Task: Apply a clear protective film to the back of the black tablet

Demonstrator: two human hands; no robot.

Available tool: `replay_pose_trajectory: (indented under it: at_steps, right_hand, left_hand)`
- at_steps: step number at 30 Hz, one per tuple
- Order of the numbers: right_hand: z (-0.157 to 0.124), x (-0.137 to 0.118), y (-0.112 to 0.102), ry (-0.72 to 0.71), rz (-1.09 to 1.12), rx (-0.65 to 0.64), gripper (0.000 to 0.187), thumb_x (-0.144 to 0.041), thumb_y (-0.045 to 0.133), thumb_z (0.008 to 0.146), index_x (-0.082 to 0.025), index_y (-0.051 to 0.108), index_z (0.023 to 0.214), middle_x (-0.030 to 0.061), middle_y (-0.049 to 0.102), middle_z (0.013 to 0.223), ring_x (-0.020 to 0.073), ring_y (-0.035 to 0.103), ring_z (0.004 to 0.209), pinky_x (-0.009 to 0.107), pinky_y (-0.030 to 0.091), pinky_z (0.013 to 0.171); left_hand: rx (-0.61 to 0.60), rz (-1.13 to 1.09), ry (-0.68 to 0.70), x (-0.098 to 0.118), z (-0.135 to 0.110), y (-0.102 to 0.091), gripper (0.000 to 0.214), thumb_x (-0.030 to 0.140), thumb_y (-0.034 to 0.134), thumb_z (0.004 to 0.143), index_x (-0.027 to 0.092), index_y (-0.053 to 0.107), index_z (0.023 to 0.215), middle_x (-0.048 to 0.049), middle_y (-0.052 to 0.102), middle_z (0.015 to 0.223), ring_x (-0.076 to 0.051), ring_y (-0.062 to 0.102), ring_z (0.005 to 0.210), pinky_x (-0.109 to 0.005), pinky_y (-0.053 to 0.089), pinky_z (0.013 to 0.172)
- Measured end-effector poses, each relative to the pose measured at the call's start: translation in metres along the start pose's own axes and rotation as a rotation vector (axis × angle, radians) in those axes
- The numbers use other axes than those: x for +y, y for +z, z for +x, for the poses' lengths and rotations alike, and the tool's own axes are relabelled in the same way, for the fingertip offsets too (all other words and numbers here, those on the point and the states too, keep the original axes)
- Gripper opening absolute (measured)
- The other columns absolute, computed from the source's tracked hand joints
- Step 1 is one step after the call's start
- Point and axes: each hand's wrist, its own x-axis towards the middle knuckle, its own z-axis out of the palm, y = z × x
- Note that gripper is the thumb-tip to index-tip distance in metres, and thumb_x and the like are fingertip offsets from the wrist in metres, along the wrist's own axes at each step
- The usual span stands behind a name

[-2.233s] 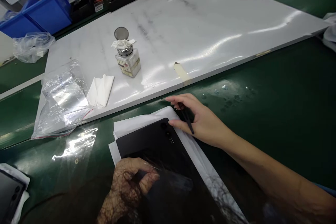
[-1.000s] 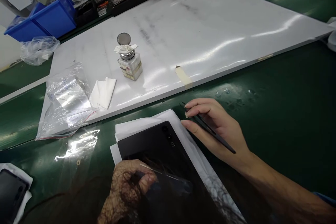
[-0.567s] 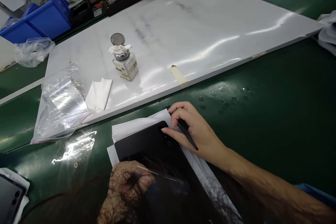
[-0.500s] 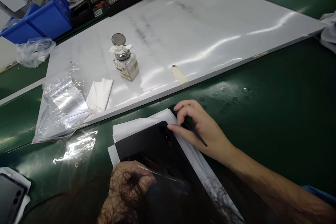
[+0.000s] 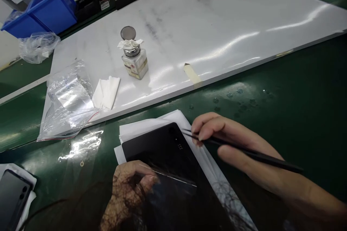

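Observation:
A black tablet (image 5: 151, 142) with a camera block at its upper corner lies on white paper sheets (image 5: 141, 130). Over its lower part my left hand (image 5: 132, 184) pinches a clear plastic film (image 5: 176, 179) between thumb and fingers; strands of hair partly hide this hand. My right hand (image 5: 230, 140), somewhat blurred, grips black tweezers (image 5: 252, 154). Their two tips are slightly apart, close to the tablet's camera corner; whether they touch it I cannot tell.
A white board (image 5: 168, 43) carries a glass dispenser bottle (image 5: 137, 63) with its lid up, a folded white wipe (image 5: 107, 92) and a clear zip bag (image 5: 70, 101). Another black device (image 5: 13, 195) lies at the lower left. Blue bins (image 5: 54, 11) stand behind.
My right hand has pulled back to the right from the tablet's camera corner, and the tweezers now point at that corner. The left hand keeps its pinch on the film.

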Motion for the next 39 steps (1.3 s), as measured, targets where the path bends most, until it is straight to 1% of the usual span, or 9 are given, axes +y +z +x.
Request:
replay_pose_trajectory:
  at_steps: [3,7,13,18,25,27,32,36,39]
  right_hand:
    - [-0.006,-0.004,-0.001,0.136,0.149,-0.147,0.030,-0.052,0.096,0.098,-0.030,0.080,0.084,0.0035,0.076,0.101,0.0163,0.073,0.079,0.030,0.067,0.077]
    - [-0.005,0.005,0.000,0.097,0.173,-0.299,0.031,-0.043,0.093,0.098,-0.026,0.078,0.077,0.0063,0.079,0.095,0.0174,0.074,0.070,0.032,0.068,0.068]
    - [-0.002,0.005,0.011,0.019,0.050,-0.203,0.019,-0.020,0.093,0.089,-0.027,0.081,0.075,0.0025,0.082,0.078,0.0179,0.079,0.069,0.026,0.064,0.064]
    - [-0.001,-0.005,0.014,0.037,0.017,-0.215,0.018,-0.023,0.093,0.088,-0.026,0.082,0.073,0.0044,0.084,0.080,0.0195,0.080,0.068,0.027,0.063,0.061]
    - [-0.003,-0.004,0.015,0.034,-0.014,-0.248,0.022,-0.026,0.092,0.091,-0.026,0.081,0.072,0.0053,0.083,0.078,0.0196,0.079,0.065,0.029,0.063,0.058]
    - [-0.005,0.001,0.015,-0.016,-0.004,-0.245,0.022,-0.023,0.091,0.093,-0.025,0.081,0.074,0.0059,0.083,0.078,0.0197,0.079,0.065,0.029,0.064,0.059]
    - [-0.013,0.013,0.014,-0.253,0.014,-0.261,0.024,-0.008,0.085,0.094,-0.031,0.084,0.090,0.0032,0.086,0.083,0.0197,0.084,0.070,0.028,0.069,0.064]
    - [-0.020,0.006,0.017,-0.277,0.003,-0.339,0.023,-0.013,0.082,0.097,-0.034,0.086,0.093,0.0034,0.086,0.081,0.0235,0.086,0.072,0.031,0.072,0.065]
    - [-0.019,0.007,0.024,-0.207,0.076,-0.142,0.018,-0.021,0.088,0.098,-0.035,0.085,0.087,0.0022,0.085,0.082,0.0224,0.084,0.069,0.032,0.071,0.062]
  left_hand:
    - [-0.046,-0.069,0.041,0.004,0.006,0.001,0.012,0.027,0.065,0.070,0.023,0.070,0.059,0.0027,0.071,0.049,-0.016,0.063,0.035,-0.019,0.049,0.033]
    - [-0.017,0.001,-0.040,0.008,0.006,0.002,0.019,0.036,0.066,0.069,0.022,0.071,0.058,-0.0004,0.071,0.049,-0.017,0.064,0.036,-0.020,0.050,0.031]
    - [0.014,0.026,-0.090,0.012,0.003,0.006,0.025,0.042,0.065,0.069,0.021,0.070,0.055,-0.0021,0.071,0.049,-0.020,0.066,0.042,-0.020,0.048,0.030]
    - [0.009,0.008,-0.058,0.014,0.004,0.007,0.024,0.040,0.065,0.070,0.021,0.070,0.057,-0.0003,0.070,0.049,-0.017,0.063,0.036,-0.019,0.048,0.030]
    - [-0.047,-0.029,0.024,0.007,0.005,0.004,0.010,0.027,0.067,0.071,0.023,0.070,0.062,0.0014,0.073,0.054,-0.018,0.066,0.042,-0.021,0.053,0.038]
    - [-0.070,-0.031,0.024,0.008,0.005,0.004,0.008,0.022,0.066,0.070,0.023,0.070,0.062,0.0016,0.073,0.054,-0.017,0.066,0.041,-0.021,0.052,0.037]
    - [0.013,-0.023,-0.052,0.012,0.005,0.006,0.011,0.021,0.065,0.066,0.023,0.070,0.057,0.0016,0.072,0.050,-0.018,0.066,0.041,-0.021,0.050,0.036]
    - [-0.005,-0.060,-0.058,0.008,0.005,0.006,0.010,0.022,0.065,0.066,0.023,0.070,0.058,0.0012,0.073,0.052,-0.018,0.067,0.042,-0.021,0.051,0.038]
    - [0.000,-0.066,-0.047,0.005,0.005,0.006,0.010,0.023,0.066,0.067,0.022,0.070,0.058,0.0018,0.072,0.051,-0.017,0.066,0.042,-0.020,0.052,0.040]
